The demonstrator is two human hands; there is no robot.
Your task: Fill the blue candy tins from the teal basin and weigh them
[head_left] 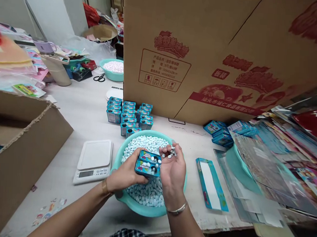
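Note:
My left hand (127, 172) is wrapped round two small blue candy tins (145, 167) held side by side over the basin, a few white candies lying on their tops. My right hand (173, 173), palm up with fingers curled, cups several small white candies (170, 154) right beside the tins. Below both hands sits a turquoise basin (148, 213) filled with pale candies (148, 196). Behind the basin stand rows of similar blue tins (128, 117).
Left of the basin is a white digital scale (93, 161); an open cardboard box (33, 139) stands further left. A large carton (204, 64) blocks the back. On the right lie an open blue display box (212, 184), more blue tins (222, 131) and stacked printed sheets (281, 169).

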